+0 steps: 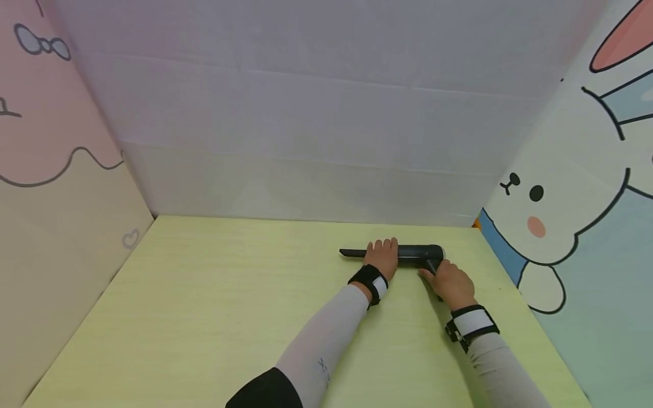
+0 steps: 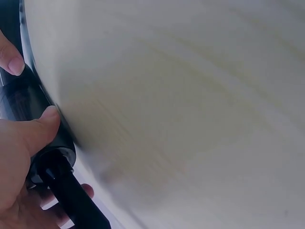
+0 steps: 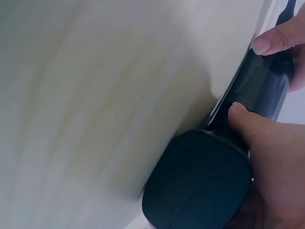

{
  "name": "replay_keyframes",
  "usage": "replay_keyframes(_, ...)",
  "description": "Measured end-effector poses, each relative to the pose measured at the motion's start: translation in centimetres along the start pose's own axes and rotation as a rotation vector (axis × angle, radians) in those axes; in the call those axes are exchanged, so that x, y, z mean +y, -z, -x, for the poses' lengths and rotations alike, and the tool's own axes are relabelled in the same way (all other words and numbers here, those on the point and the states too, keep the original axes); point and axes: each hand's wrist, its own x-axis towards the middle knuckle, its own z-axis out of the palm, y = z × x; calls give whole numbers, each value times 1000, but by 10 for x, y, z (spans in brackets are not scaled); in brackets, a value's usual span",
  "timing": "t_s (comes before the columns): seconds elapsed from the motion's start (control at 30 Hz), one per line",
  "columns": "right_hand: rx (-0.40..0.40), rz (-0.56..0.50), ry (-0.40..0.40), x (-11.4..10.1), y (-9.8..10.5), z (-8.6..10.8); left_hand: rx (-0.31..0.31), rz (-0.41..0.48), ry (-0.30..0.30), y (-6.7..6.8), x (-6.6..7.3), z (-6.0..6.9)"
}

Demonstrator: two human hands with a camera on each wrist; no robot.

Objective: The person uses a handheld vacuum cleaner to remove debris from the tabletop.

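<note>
A black handheld vacuum cleaner [image 1: 415, 254] with a narrow nozzle [image 1: 352, 253] lies sideways near the table's far edge, nozzle pointing left. My left hand [image 1: 381, 259] grips the front of its body beside the nozzle. In the left wrist view the thumb lies along the cylinder and the nozzle [image 2: 78, 200] sticks out past the fingers. My right hand [image 1: 453, 285] grips the handle, which angles toward me. The handle's broad rounded end [image 3: 198, 181] fills the bottom of the right wrist view, partly hiding the right fingers.
The pale yellow table [image 1: 229, 306] stretches to the left and toward me. A white wall [image 1: 306, 141] rises behind it. Panels with cartoon drawings stand at the left [image 1: 66, 238] and right [image 1: 602, 272] edges.
</note>
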Motion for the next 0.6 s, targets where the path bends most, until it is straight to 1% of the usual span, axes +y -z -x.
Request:
replay_keyframes(0.17, -8, 4, 11, -2, 0, -2, -19, 16, 12, 5, -3, 3)
replay_keyframes(0.23, -4, 6, 26, -2, -2, -2, -41, 22, 11, 9, -5, 7)
replay_keyframes(0.3, 19, 14, 44, -3, -4, 0, -54, 44, 6, 10, -9, 10)
replay_keyframes(0.37, 62, 20, 58, -2, -5, 2, -53, 69, -2, 10, -11, 11)
replay_keyframes(0.43, 123, 23, 77, -3, -6, 5, -36, 93, -5, 8, -15, 11)
replay_keyframes(0.5, 186, 21, 106, -4, -6, 7, 2, 95, -10, 5, -19, 12)
replay_keyframes(0.6, 246, 1, 175, -9, -6, 11, 47, 101, -17, 6, -30, 19)
